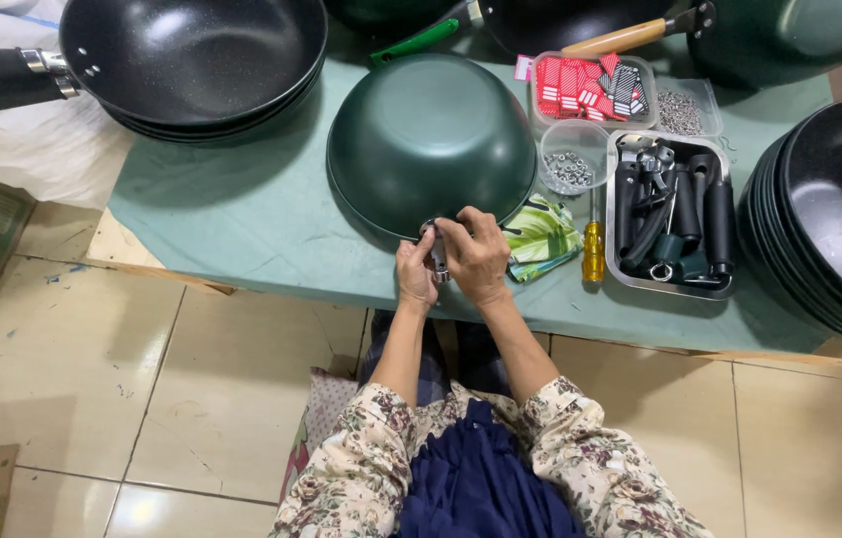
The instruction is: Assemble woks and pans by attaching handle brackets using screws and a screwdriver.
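Upturned, one dark green pan (430, 139) lies bottom-up on the green-covered table (241, 214), its near rim directly under our fingertips. Far to the left of our fingers sits a stack of black pans (192, 60); we cannot count its layers, and the topmost handle runs out of view. Well to the right of our fingers stands a second stack of black pans (834, 214), cut off by the edge, its number also uncertain. Beyond the green pan, parts of more pans show at the top, with one green handle (416, 42) and one wooden handle (625, 38); how many pans there are we cannot tell.

Just right of our fingers lies one folded leaf-patterned cloth (538, 237), then one yellow-handled screwdriver (593, 249), then one metal tray (670, 214) of black handles too tangled to count. Past these sit three clear containers: one with red tags (590, 88), one with small screws (681, 112), and one round tub (574, 157) of nuts.

Our left hand (415, 271) and right hand (478, 257) meet at the pan's rim, fingers curled and pinched around one small metal fitting (435, 249). The fingers hide most of it, so its shape stays hard to make out.
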